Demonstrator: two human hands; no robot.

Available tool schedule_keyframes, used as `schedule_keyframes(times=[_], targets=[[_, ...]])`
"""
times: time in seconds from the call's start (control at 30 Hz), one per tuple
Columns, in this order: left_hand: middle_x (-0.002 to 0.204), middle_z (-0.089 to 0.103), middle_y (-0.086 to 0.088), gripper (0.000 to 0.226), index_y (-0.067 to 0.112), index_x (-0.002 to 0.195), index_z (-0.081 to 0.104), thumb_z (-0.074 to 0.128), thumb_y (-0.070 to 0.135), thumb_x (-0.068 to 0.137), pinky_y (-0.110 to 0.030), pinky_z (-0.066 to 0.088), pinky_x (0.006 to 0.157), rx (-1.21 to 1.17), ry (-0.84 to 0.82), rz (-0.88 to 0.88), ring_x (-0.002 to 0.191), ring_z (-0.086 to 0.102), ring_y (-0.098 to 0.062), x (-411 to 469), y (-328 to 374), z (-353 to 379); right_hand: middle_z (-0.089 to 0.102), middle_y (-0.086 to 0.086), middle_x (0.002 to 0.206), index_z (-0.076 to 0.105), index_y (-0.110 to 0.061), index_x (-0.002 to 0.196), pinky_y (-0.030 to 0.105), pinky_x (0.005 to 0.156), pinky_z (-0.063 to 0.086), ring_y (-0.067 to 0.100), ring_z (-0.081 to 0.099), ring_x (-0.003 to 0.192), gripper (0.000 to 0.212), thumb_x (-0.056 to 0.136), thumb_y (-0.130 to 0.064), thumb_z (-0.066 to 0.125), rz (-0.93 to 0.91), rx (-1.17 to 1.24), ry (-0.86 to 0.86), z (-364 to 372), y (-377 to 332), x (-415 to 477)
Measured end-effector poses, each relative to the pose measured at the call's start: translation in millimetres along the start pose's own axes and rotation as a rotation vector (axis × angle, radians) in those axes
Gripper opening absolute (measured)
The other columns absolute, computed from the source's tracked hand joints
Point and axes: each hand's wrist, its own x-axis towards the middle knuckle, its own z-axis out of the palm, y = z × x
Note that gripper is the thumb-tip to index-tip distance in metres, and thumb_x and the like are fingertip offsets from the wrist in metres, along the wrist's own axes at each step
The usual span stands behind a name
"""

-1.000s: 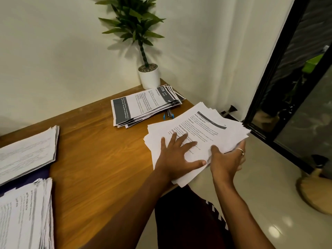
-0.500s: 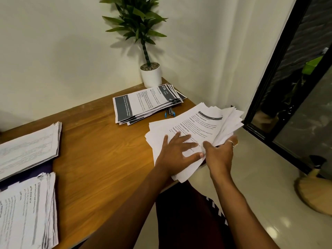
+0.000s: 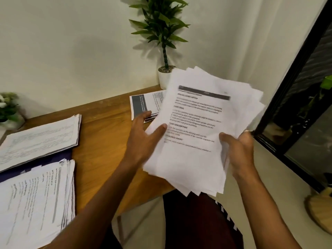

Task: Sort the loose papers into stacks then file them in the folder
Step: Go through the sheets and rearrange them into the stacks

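The person is wearing a thin metal ring (image 3: 247, 131) on a finger of the right hand (image 3: 240, 150). It is sitting at that hand's far edge and catching a little light. Which finger is carrying it is hard to tell. Behind the left hand (image 3: 143, 139) and the right hand, both forearms (image 3: 100, 200) are showing bare from the wrists back to the picture's edge. Below the hands, the person is wearing a dark garment (image 3: 194, 221), near black with a maroon tint, over the lap. Short white stripes (image 3: 227, 216) are running in a slanted row along its side, under the right hand.
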Motion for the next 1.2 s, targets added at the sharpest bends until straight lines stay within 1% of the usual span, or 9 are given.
schedule_keyframes(times=[0.1, 0.2, 0.37, 0.47, 0.57, 0.7, 0.77, 0.87, 1.2], targets=[[0.125, 0.071, 0.006, 0.055, 0.029, 0.128, 0.063, 0.078, 0.053, 0.082, -0.028, 0.062, 0.07, -0.148, -0.2, -0.182, 0.099, 0.075, -0.014, 7, -7, -45, 0.077, 0.003, 0.115, 0.071, -0.02, 0.116, 0.032, 0.08, 0.059, 0.023, 0.073, 0.105, 0.047, 0.087, 0.014, 0.058, 0.093, 0.047, -0.232, 34, 11, 8], [0.12, 0.075, -0.004, 0.028, 0.024, 0.114, 0.076, 0.078, 0.028, 0.087, -0.037, 0.062, 0.084, -0.328, -0.254, -0.213, 0.107, 0.074, -0.024, 4, -28, -80, 0.077, 0.0, 0.114, 0.06, -0.013, 0.128, 0.031, 0.081, 0.058, 0.024, 0.072, 0.106, 0.049, 0.087, 0.015, 0.059, 0.108, -0.033, -0.363, 75, 23, 13], [0.128, 0.071, -0.005, 0.04, 0.035, 0.123, 0.07, 0.084, 0.029, 0.086, -0.053, 0.059, 0.089, -0.484, -0.01, -0.101, 0.115, 0.07, -0.032, 3, -50, -109, 0.072, 0.003, 0.126, 0.051, -0.013, 0.143, 0.033, 0.09, 0.058, 0.025, 0.069, 0.116, 0.069, 0.081, 0.016, 0.059, 0.023, 0.045, -0.535, 145, 19, 13], [0.127, 0.071, -0.008, 0.059, 0.027, 0.133, 0.062, 0.088, 0.037, 0.081, -0.056, 0.059, 0.086, -0.533, 0.193, -0.117, 0.111, 0.071, -0.034, 8, -58, -119, 0.075, 0.002, 0.12, 0.061, -0.015, 0.13, 0.035, 0.094, 0.058, 0.024, 0.071, 0.111, 0.057, 0.076, -0.003, 0.071, 0.091, 0.068, -0.535, 182, 19, 18], [0.13, 0.069, -0.006, 0.071, 0.031, 0.14, 0.056, 0.087, 0.046, 0.078, -0.056, 0.059, 0.086, -0.521, 0.25, -0.233, 0.112, 0.071, -0.031, -5, -79, -115, 0.078, -0.001, 0.109, 0.071, -0.02, 0.114, 0.043, 0.096, 0.057, 0.022, 0.073, 0.104, 0.035, 0.081, -0.014, 0.081, 0.255, -0.117, -0.609, 193, 41, 12], [0.124, 0.072, 0.011, 0.061, 0.04, 0.135, 0.058, 0.08, 0.057, 0.081, -0.042, 0.063, 0.081, -0.359, 0.422, -0.183, 0.107, 0.073, -0.015, -31, -96, -110, 0.079, -0.01, 0.101, 0.078, -0.029, 0.097, 0.037, 0.09, 0.059, 0.011, 0.075, 0.095, 0.012, 0.087, -0.023, 0.076, 0.218, -0.238, -0.61, 187, 63, 0], [0.116, 0.075, 0.009, 0.049, 0.037, 0.127, 0.065, 0.077, 0.056, 0.085, -0.034, 0.063, 0.072, -0.359, 0.426, -0.113, 0.101, 0.075, -0.017, -29, -82, -114, 0.078, -0.011, 0.103, 0.078, -0.041, 0.097, 0.028, 0.082, 0.06, 0.008, 0.074, 0.095, 0.02, 0.081, -0.028, 0.075, 0.167, -0.175, -0.601, 191, 49, -1], [0.118, 0.075, 0.005, 0.029, 0.042, 0.118, 0.069, 0.074, 0.05, 0.09, -0.037, 0.063, 0.076, -0.382, 0.367, 0.01, 0.104, 0.074, -0.021, -23, -49, -124, 0.078, -0.014, 0.104, 0.078, -0.041, 0.096, 0.014, 0.074, 0.056, 0.005, 0.073, 0.096, 0.024, 0.074, -0.03, 0.078, 0.045, -0.157, -0.629, 200, 24, 3], [0.105, 0.077, 0.014, 0.013, 0.05, 0.103, 0.072, 0.073, 0.049, 0.09, -0.023, 0.06, 0.068, -0.315, 0.425, 0.075, 0.094, 0.076, -0.011, -19, -18, -129, 0.077, -0.018, 0.097, 0.076, -0.051, 0.09, 0.017, 0.074, 0.056, 0.002, 0.072, 0.093, 0.029, 0.08, -0.024, 0.08, -0.087, -0.106, -0.623, 211, 12, -3]])
